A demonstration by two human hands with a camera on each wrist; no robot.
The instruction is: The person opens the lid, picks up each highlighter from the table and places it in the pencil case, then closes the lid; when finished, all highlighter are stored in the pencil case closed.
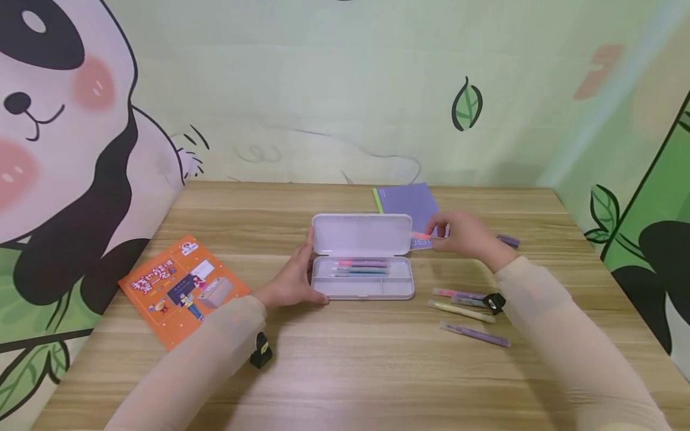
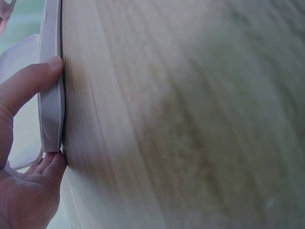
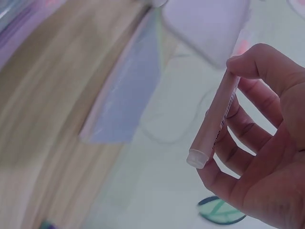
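From the head view we see the whole table (image 1: 345, 371): an open case (image 1: 362, 257) at its middle, its lid upright, several pens lying in its tray; our left hand (image 1: 293, 280) lies against the case's left end, and our right hand (image 1: 465, 234) hovers just right of the lid, above a purple notebook (image 1: 406, 202), with a pink pen (image 1: 421, 236) in its fingers; three loose pens (image 1: 468, 311) lie on the table near the right forearm, and an orange book (image 1: 180, 288) sits well to the left.

The left wrist view adds what the head view cannot: the thumb (image 2: 33, 81) curls onto the case's edge (image 2: 51, 95) and a finger tucks under its corner, so the left hand grips the case. The right wrist view shows the pen (image 3: 214, 119) pinched between thumb and fingers, clear of the table; its print is too blurred to read, and its far tip is hidden behind the thumb. The background there is smeared; the head view blurs the right hand too.
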